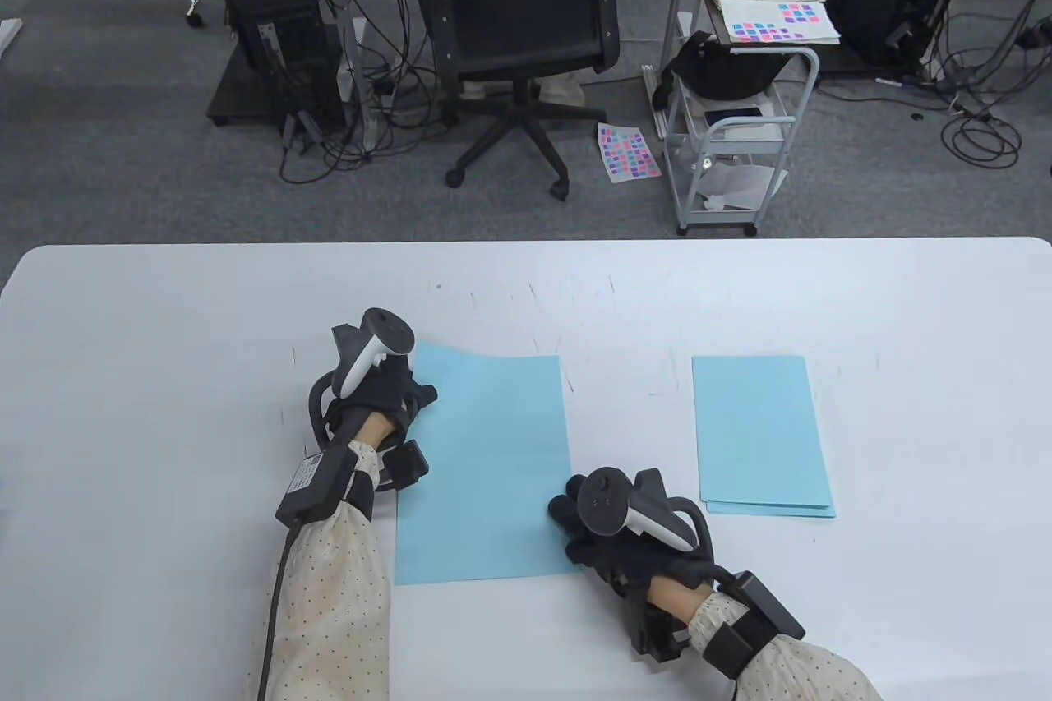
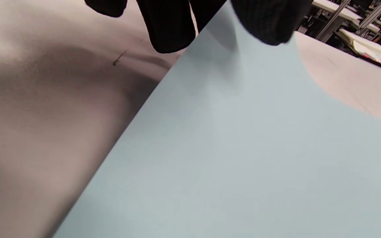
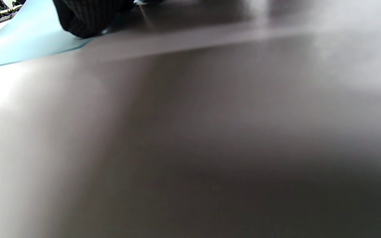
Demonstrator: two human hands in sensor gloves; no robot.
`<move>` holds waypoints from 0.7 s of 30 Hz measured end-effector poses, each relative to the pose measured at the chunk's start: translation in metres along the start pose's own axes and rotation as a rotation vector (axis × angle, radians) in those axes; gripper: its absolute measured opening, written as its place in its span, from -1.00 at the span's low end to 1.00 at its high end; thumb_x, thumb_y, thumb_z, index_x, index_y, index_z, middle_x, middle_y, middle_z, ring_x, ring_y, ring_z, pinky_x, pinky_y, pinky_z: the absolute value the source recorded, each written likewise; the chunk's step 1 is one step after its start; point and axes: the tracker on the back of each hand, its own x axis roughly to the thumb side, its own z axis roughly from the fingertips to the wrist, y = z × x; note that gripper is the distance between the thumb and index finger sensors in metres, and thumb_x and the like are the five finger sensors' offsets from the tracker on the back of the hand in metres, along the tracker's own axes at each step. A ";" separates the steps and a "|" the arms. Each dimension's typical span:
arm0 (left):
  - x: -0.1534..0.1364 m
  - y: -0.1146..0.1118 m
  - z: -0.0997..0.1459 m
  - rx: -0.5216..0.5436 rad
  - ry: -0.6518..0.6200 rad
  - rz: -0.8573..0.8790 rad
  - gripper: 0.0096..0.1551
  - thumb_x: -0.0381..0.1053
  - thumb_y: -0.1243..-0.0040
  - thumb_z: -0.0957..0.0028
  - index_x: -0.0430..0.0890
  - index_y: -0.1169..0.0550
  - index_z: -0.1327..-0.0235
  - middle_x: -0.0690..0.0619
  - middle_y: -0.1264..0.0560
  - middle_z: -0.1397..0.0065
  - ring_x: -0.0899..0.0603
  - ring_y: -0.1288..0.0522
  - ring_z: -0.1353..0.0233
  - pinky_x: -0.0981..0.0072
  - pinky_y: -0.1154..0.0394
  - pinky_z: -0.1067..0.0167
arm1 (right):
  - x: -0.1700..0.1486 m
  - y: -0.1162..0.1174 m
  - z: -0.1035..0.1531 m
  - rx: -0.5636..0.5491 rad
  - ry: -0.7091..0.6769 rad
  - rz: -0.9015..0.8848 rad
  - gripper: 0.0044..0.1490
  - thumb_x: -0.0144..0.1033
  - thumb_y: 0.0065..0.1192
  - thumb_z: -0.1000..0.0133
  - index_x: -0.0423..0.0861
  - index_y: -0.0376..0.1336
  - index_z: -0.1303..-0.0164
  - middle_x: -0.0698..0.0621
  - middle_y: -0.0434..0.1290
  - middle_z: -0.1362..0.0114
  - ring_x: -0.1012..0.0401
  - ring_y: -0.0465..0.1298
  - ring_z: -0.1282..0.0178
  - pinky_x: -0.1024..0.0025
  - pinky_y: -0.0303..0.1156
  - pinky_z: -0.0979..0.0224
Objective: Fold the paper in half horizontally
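Observation:
A light blue sheet of paper [image 1: 485,467] lies on the white table [image 1: 164,339] in front of me. My left hand [image 1: 393,389] is at the sheet's far left corner. In the left wrist view the thumb [image 2: 270,19] lies on top of the paper [image 2: 243,148] while the fingers [image 2: 167,26] sit at its edge, pinching the corner. My right hand [image 1: 569,510] is at the sheet's right edge, near the front. Its fingertips [image 3: 81,19] touch down on the paper's edge [image 3: 18,43].
A small stack of the same blue sheets [image 1: 760,434] lies to the right on the table. Beyond the far table edge stand an office chair [image 1: 518,35] and a white trolley [image 1: 740,134] with papers.

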 end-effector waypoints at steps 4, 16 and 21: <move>0.000 0.005 0.014 0.063 -0.070 -0.001 -0.14 0.06 -0.27 0.07 0.32 -0.12 -0.46 0.50 -0.64 -0.24 0.13 -0.53 -0.50 0.03 -0.28 -0.63 | 0.000 0.000 0.000 0.000 0.000 0.000 -0.22 -0.05 0.08 -0.08 0.37 -0.09 -0.52 0.34 -0.20 -0.73 0.02 -0.33 -0.73 -0.29 -0.38 -0.60; -0.021 0.002 0.073 0.142 -0.181 -0.021 -0.53 0.19 -0.21 0.11 0.52 -0.55 -0.10 0.47 -0.65 -0.33 0.08 -0.48 -0.57 0.00 -0.27 -0.63 | 0.001 0.000 0.000 0.005 0.004 0.009 -0.22 -0.05 0.07 -0.09 0.37 -0.10 -0.51 0.35 -0.22 -0.73 0.02 -0.34 -0.73 -0.29 -0.38 -0.60; -0.036 -0.009 0.092 0.156 -0.189 -0.061 -0.53 0.20 -0.22 0.12 0.52 -0.56 -0.09 0.46 -0.62 -0.38 0.06 -0.46 -0.58 -0.02 -0.27 -0.63 | 0.001 0.001 0.000 0.013 0.007 0.001 -0.22 -0.05 0.07 -0.09 0.38 -0.10 -0.51 0.35 -0.22 -0.73 0.03 -0.35 -0.73 -0.28 -0.38 -0.60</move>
